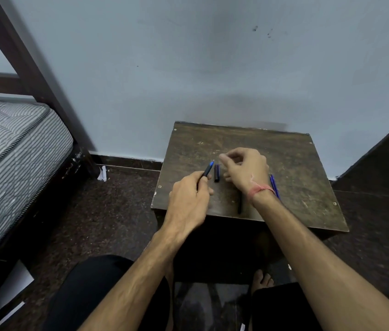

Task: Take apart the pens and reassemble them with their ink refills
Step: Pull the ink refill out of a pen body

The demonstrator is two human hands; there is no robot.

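Observation:
My left hand (188,199) grips a dark pen (207,170) by its barrel, over the left part of the small wooden table (296,168); the blue tip points up and to the right. A short dark pen cap (217,173) lies on the table just right of that tip. My right hand (246,170) hovers above the cap with loosely curled, slightly blurred fingers, and nothing shows in them. A black pen (239,204) lies partly hidden under my right wrist. A blue pen (274,186) lies to the right of that wrist.
The table stands against a pale wall. A bed with a striped mattress (9,151) and a dark frame is at the left. My knees and a bare foot (262,280) show below the table's front edge. A dark panel (384,158) rises at the right.

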